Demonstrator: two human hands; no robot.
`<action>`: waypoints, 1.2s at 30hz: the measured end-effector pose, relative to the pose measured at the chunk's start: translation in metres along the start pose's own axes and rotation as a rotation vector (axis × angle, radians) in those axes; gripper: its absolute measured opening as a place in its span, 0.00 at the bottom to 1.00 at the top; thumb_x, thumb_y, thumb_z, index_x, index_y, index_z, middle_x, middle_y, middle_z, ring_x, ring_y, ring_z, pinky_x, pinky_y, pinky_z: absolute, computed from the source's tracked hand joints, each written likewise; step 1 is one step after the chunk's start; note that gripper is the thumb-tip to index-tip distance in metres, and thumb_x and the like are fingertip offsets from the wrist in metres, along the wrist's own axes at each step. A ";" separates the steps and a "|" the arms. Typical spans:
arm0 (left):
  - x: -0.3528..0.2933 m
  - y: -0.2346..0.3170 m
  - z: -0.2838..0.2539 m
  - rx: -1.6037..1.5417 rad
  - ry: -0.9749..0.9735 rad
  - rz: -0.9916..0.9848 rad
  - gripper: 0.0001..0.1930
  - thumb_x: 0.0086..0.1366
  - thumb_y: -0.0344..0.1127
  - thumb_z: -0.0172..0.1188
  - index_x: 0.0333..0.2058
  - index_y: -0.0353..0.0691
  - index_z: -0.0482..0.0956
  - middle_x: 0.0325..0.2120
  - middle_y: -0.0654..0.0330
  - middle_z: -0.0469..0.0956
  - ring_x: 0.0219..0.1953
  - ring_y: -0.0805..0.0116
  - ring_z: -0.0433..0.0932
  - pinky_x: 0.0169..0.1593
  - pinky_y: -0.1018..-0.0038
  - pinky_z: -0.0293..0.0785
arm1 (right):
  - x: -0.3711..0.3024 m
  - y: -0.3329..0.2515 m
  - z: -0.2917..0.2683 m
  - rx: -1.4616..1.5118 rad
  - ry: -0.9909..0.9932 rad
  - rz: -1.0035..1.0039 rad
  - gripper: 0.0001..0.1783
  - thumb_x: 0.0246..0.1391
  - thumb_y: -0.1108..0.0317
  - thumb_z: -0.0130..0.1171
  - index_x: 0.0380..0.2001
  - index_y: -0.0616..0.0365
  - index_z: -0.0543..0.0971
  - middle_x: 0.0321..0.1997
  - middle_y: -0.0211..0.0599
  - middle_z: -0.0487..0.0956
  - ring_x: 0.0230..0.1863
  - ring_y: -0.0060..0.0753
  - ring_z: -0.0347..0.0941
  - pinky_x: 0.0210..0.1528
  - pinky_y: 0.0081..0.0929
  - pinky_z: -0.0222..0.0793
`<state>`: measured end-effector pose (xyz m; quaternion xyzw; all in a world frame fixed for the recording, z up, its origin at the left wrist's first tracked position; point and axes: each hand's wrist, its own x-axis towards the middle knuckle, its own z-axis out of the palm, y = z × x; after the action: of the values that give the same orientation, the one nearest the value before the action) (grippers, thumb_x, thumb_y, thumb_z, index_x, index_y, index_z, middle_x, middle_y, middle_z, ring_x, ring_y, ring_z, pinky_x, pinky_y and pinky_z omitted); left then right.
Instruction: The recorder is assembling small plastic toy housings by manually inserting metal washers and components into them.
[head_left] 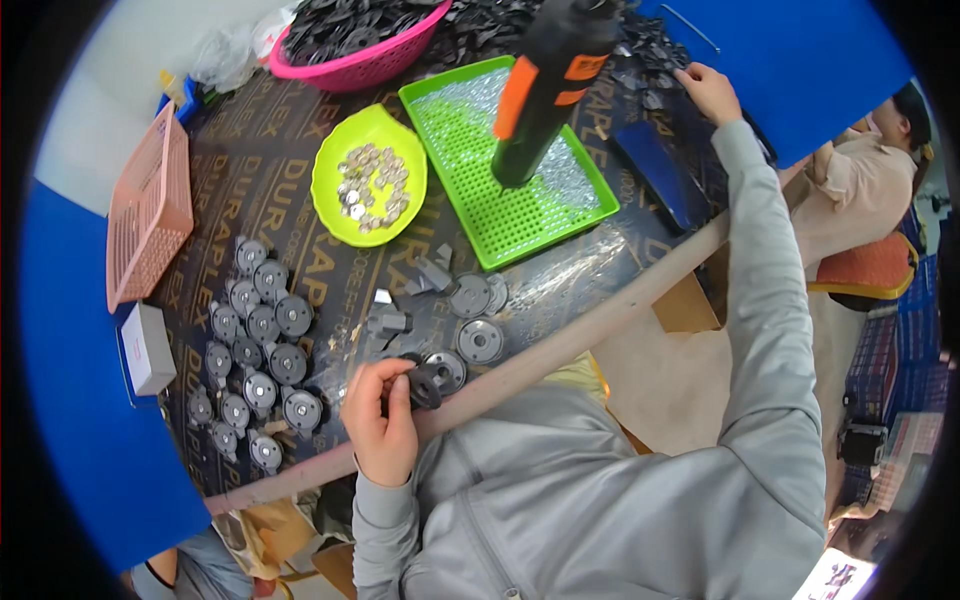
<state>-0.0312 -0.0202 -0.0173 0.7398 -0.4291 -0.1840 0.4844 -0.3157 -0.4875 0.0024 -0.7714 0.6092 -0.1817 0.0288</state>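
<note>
My left hand (384,424) is at the table's near edge, thumb and fingers closed on a black round plastic part (426,388). Right beside that part lie grey discs with a central hole, one of them a grey disc (480,341). My right arm stretches to the far right, where my right hand (712,94) is at the edge of a pile of black plastic pieces (650,55). Its fingertips are pinched together there; what they hold is too small to make out. Grey angular pieces (390,320) lie just beyond my left hand.
Several assembled grey discs (262,325) lie at left. A yellow bowl (325,180) holds small metal parts. A black-and-orange power screwdriver (540,110) stands over a green tray (485,215) of small shiny pieces. Around are a pink basket (375,62), peach basket (150,215) and dark blue tray (660,175).
</note>
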 end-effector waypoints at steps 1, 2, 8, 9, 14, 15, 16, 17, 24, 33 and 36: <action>0.000 -0.003 0.000 0.016 -0.015 0.018 0.06 0.53 0.21 0.50 0.30 0.35 0.74 0.21 0.60 0.68 0.22 0.72 0.66 0.27 0.80 0.62 | -0.004 -0.011 0.004 -0.012 -0.097 -0.058 0.29 0.45 0.40 0.49 0.32 0.56 0.77 0.33 0.46 0.77 0.37 0.46 0.73 0.39 0.36 0.66; 0.001 -0.004 0.001 0.033 -0.031 0.033 0.06 0.53 0.21 0.50 0.30 0.35 0.74 0.21 0.60 0.69 0.22 0.71 0.67 0.27 0.80 0.62 | -0.002 -0.012 0.014 0.020 -0.136 -0.113 0.32 0.45 0.39 0.51 0.30 0.62 0.76 0.29 0.47 0.77 0.33 0.44 0.73 0.35 0.33 0.66; 0.003 -0.004 -0.002 -0.007 -0.050 0.048 0.06 0.55 0.21 0.50 0.31 0.33 0.74 0.24 0.63 0.69 0.24 0.78 0.65 0.29 0.84 0.61 | -0.003 -0.018 0.021 -0.324 -0.239 -0.206 0.31 0.46 0.40 0.50 0.35 0.61 0.73 0.38 0.51 0.76 0.41 0.45 0.73 0.42 0.34 0.65; 0.003 -0.005 -0.002 0.000 -0.056 0.051 0.06 0.55 0.21 0.50 0.32 0.32 0.74 0.23 0.63 0.69 0.24 0.78 0.65 0.29 0.84 0.61 | -0.003 -0.012 0.022 -0.321 -0.245 -0.213 0.31 0.46 0.40 0.50 0.35 0.61 0.73 0.38 0.51 0.76 0.41 0.45 0.73 0.42 0.34 0.65; 0.000 -0.007 -0.003 -0.045 -0.036 0.053 0.06 0.55 0.21 0.50 0.32 0.32 0.74 0.23 0.62 0.69 0.23 0.77 0.65 0.29 0.82 0.62 | -0.038 0.010 0.005 0.345 -0.270 -0.011 0.20 0.48 0.51 0.57 0.36 0.55 0.74 0.26 0.22 0.72 0.27 0.12 0.65 0.26 0.13 0.59; 0.000 -0.005 -0.004 -0.015 -0.037 0.061 0.06 0.54 0.22 0.50 0.31 0.34 0.74 0.22 0.59 0.69 0.24 0.68 0.67 0.30 0.77 0.63 | -0.061 -0.005 -0.005 0.653 -0.181 0.009 0.17 0.49 0.53 0.56 0.36 0.53 0.74 0.26 0.21 0.72 0.27 0.12 0.64 0.25 0.14 0.59; 0.001 -0.005 -0.004 -0.003 -0.051 0.078 0.06 0.53 0.23 0.50 0.31 0.36 0.73 0.22 0.56 0.70 0.25 0.58 0.68 0.31 0.71 0.64 | -0.095 -0.025 -0.028 0.942 -0.072 0.038 0.15 0.50 0.55 0.56 0.36 0.52 0.74 0.26 0.20 0.71 0.26 0.12 0.64 0.24 0.14 0.58; -0.001 -0.003 -0.004 0.017 -0.042 0.063 0.06 0.53 0.23 0.49 0.31 0.36 0.73 0.22 0.55 0.69 0.27 0.56 0.68 0.32 0.70 0.64 | -0.125 -0.052 -0.041 0.999 -0.158 0.035 0.15 0.48 0.56 0.57 0.36 0.53 0.74 0.27 0.20 0.72 0.27 0.12 0.65 0.24 0.15 0.60; -0.004 -0.008 -0.006 -0.004 0.071 0.076 0.06 0.55 0.22 0.47 0.30 0.36 0.72 0.24 0.55 0.68 0.30 0.57 0.68 0.34 0.70 0.64 | -0.262 -0.175 -0.038 0.528 -0.260 -0.672 0.18 0.34 0.68 0.64 0.33 0.60 0.75 0.25 0.34 0.71 0.23 0.26 0.68 0.24 0.18 0.61; -0.003 -0.003 -0.002 0.195 -0.016 0.122 0.07 0.53 0.23 0.51 0.33 0.37 0.74 0.23 0.57 0.69 0.26 0.62 0.67 0.30 0.71 0.63 | -0.276 -0.198 -0.004 0.876 -0.317 -0.400 0.19 0.52 0.67 0.45 0.48 0.59 0.68 0.31 0.30 0.72 0.19 0.15 0.60 0.22 0.14 0.59; -0.003 -0.004 -0.003 0.207 0.013 0.172 0.08 0.54 0.23 0.50 0.34 0.35 0.74 0.27 0.57 0.69 0.24 0.69 0.66 0.28 0.76 0.63 | -0.280 -0.195 -0.001 0.927 -0.323 -0.384 0.22 0.57 0.59 0.40 0.51 0.60 0.64 0.38 0.34 0.73 0.18 0.14 0.61 0.21 0.11 0.58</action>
<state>-0.0293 -0.0156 -0.0201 0.7476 -0.5046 -0.0916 0.4221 -0.1888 -0.1714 -0.0131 -0.7936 0.3002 -0.3131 0.4267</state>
